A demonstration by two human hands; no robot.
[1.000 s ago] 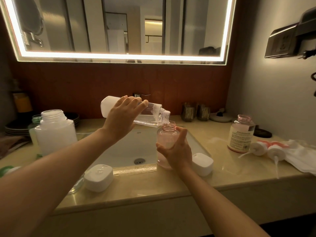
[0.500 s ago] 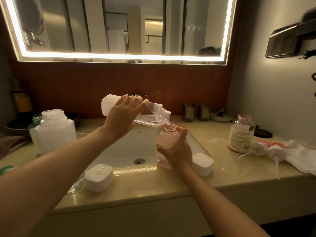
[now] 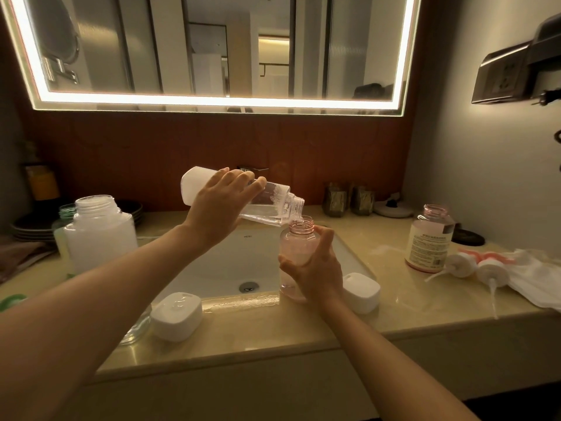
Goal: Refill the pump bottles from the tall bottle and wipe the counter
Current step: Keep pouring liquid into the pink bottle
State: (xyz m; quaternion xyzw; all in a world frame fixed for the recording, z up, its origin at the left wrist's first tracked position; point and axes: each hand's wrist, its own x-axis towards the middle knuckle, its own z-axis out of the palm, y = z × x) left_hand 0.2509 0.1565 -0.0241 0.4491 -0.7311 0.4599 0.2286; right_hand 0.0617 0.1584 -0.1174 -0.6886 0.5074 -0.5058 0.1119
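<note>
Left hand [image 3: 220,208] tips tall bottle [image 3: 267,205] over pink bottle [image 3: 296,247].

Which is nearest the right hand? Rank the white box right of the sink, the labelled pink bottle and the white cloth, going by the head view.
1. White box, just right of the right hand.
2. Labelled pink bottle, farther right and farther back.
3. White cloth, farthest right.
</note>
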